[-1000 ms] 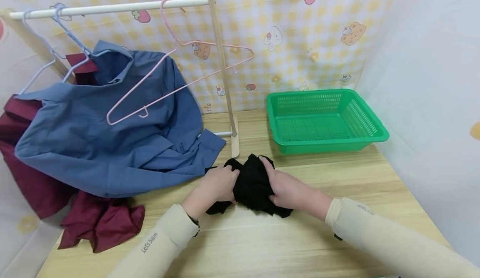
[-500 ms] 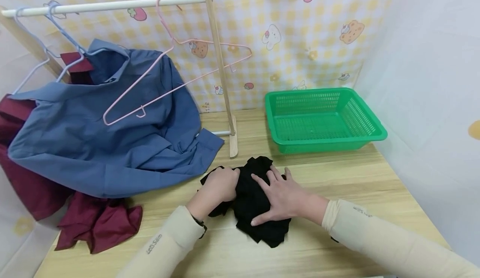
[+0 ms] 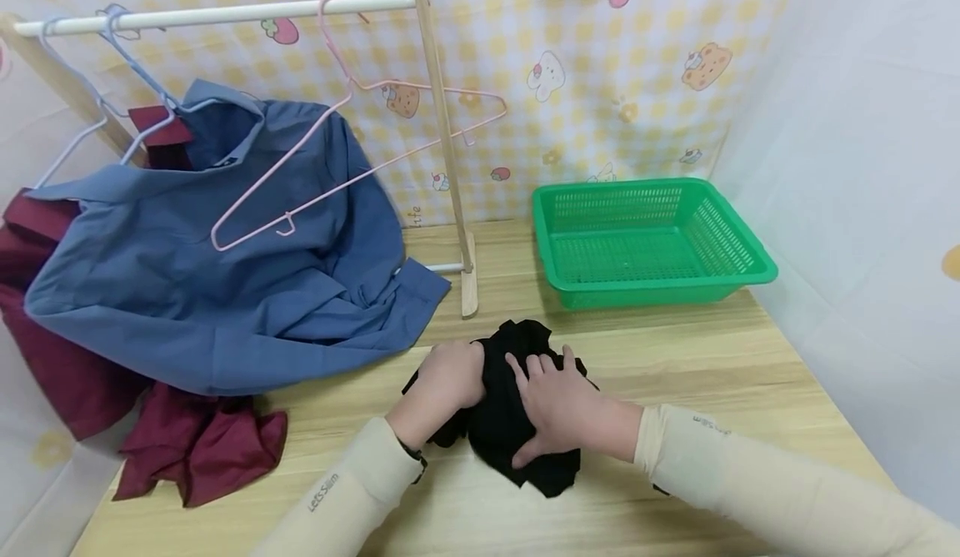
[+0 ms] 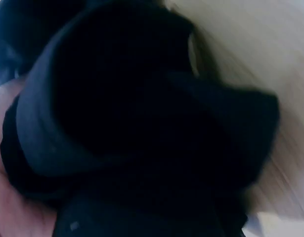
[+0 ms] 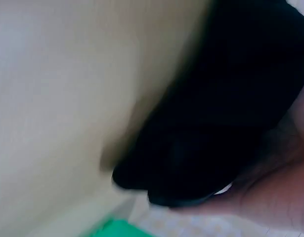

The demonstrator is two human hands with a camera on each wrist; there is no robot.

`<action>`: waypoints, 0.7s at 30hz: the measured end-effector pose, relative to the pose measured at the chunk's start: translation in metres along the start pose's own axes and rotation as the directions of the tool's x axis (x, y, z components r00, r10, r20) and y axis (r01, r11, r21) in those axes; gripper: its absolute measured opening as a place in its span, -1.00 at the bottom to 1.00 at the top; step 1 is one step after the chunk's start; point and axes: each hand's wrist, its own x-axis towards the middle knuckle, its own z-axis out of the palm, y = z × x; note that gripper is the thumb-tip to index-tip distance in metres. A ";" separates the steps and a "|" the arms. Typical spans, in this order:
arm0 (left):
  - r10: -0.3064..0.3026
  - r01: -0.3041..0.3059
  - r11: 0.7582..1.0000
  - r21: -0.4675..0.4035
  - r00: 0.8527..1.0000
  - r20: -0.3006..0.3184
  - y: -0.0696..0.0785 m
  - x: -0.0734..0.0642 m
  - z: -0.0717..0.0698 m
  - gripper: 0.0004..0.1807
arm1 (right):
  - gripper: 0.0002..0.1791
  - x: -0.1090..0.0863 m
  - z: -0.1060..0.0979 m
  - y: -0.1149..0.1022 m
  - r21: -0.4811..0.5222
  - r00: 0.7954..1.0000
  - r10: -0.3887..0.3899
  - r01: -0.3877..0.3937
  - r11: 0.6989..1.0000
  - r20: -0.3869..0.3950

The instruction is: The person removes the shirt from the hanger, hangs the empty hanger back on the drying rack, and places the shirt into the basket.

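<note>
A crumpled black cloth garment [image 3: 495,419] lies bunched on the wooden table in the middle of the head view. My left hand [image 3: 452,376] grips its left part with curled fingers. Spread fingers of my right hand [image 3: 558,407] rest on top of its right part, thumb toward the near edge. Dark folds of the garment [image 4: 152,133] fill most of the left wrist view, where an open loop of fabric shows. In the right wrist view the garment [image 5: 206,123] hangs over beside my palm. Its exact kind is hidden by the bunching.
A green plastic basket [image 3: 551,248] stands at the back right. On the left, a rack [image 3: 225,15] carries a blue shirt [image 3: 225,282], a maroon garment [image 3: 198,449] reaching the table, and a bare pink hanger [image 3: 300,215]. The rack's wooden foot [image 3: 469,290] is just behind the black garment.
My right hand has let go of the garment's right side and now lies spread on top of it. The garment's right part reaches nearer the front. My left hand keeps its grip, slightly nearer.
</note>
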 end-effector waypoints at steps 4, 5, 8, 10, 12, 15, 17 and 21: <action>0.033 -0.033 0.999 0.003 0.998 0.048 -0.007 -0.004 0.000 -0.43 | 0.24 0.006 0.002 0.016 -0.031 0.992 -0.077 0.075 0.997 -0.097; 0.038 -0.038 0.999 -0.003 0.997 0.067 -0.008 -0.006 0.000 -0.39 | 0.15 0.007 0.002 0.021 -0.030 0.987 -0.104 0.101 0.994 -0.121; 0.052 -0.052 0.999 -0.003 0.991 0.126 -0.010 -0.010 0.000 -0.28 | -0.05 0.012 0.001 0.034 -0.015 0.963 -0.198 0.198 0.980 -0.182; 0.068 -0.071 0.997 0.017 0.987 0.145 -0.011 -0.012 0.000 -0.24 | -0.09 0.017 -0.001 0.041 -0.011 0.949 -0.252 0.254 0.967 -0.190; 0.081 -0.088 0.995 0.039 0.985 0.154 -0.011 -0.013 -0.001 -0.22 | -0.08 0.024 -0.003 0.047 -0.012 0.939 -0.298 0.301 0.954 -0.172; 0.087 -0.095 0.994 0.045 0.983 0.161 -0.011 -0.015 -0.001 -0.19 | 0.00 0.032 -0.004 0.052 0.028 0.942 -0.326 0.329 0.944 -0.082; 0.084 -0.089 0.996 0.025 0.983 0.162 -0.012 -0.016 -0.001 -0.15 | 0.03 0.034 -0.005 0.054 0.069 0.948 -0.316 0.317 0.946 -0.024; 0.091 -0.087 0.996 -0.033 0.986 0.141 -0.016 -0.020 0.001 0.01 | -0.01 0.031 -0.005 0.054 0.069 0.961 -0.277 0.275 0.959 0.009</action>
